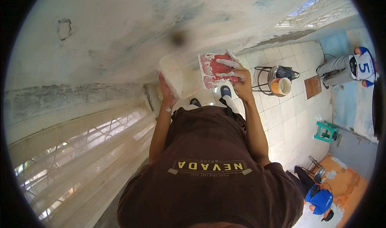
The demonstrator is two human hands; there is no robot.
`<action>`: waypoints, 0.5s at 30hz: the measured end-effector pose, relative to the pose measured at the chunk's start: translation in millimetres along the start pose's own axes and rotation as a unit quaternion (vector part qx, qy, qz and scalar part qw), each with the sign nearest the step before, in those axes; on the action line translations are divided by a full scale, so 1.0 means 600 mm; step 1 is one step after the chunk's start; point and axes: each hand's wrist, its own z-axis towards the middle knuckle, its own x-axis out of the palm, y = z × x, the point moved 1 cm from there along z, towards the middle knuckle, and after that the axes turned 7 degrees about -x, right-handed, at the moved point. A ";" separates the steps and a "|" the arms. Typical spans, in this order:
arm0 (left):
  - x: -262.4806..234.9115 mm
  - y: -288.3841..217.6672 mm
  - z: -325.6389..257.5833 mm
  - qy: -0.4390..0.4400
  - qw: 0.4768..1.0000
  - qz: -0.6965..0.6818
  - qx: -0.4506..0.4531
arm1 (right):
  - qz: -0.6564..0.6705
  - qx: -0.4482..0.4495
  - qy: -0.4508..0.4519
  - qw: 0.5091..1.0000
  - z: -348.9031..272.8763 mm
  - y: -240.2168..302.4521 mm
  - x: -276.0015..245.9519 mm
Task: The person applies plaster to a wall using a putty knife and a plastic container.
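My left hand (166,90) is closed on the edge of a whitish, putty-smeared rectangular spreader (181,76), which is slightly blurred. Beside it, my right hand (240,76) grips a red putty spreader (210,69), fingers laid over its face. White putty coats the edges of the red blade and dusts my right fingertips. A narrow gap separates the two spreaders, both held in front of my body near the wall (120,39). That wall is pale, with grey and bluish blotches and a small outlined patch at the left.
A metal stool (262,81) on the tiled floor (277,123) carries a bucket (281,86) and a black bag (284,72). Farther right are a green stool (325,131) and two people (350,67) (319,198). Sheer curtains (92,155) hang at the left.
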 end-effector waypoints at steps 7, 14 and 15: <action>0.100 0.033 0.042 0.071 0.996 -0.035 -0.042 | 0.035 0.027 -0.028 0.999 0.001 -0.012 -0.052; 0.067 0.079 0.025 0.017 0.998 -0.063 0.015 | 0.467 0.283 -0.276 0.791 -0.131 -0.329 -0.081; 0.068 0.083 0.012 0.004 0.997 -0.079 0.022 | 0.466 0.282 -0.282 0.790 -0.149 -0.365 -0.084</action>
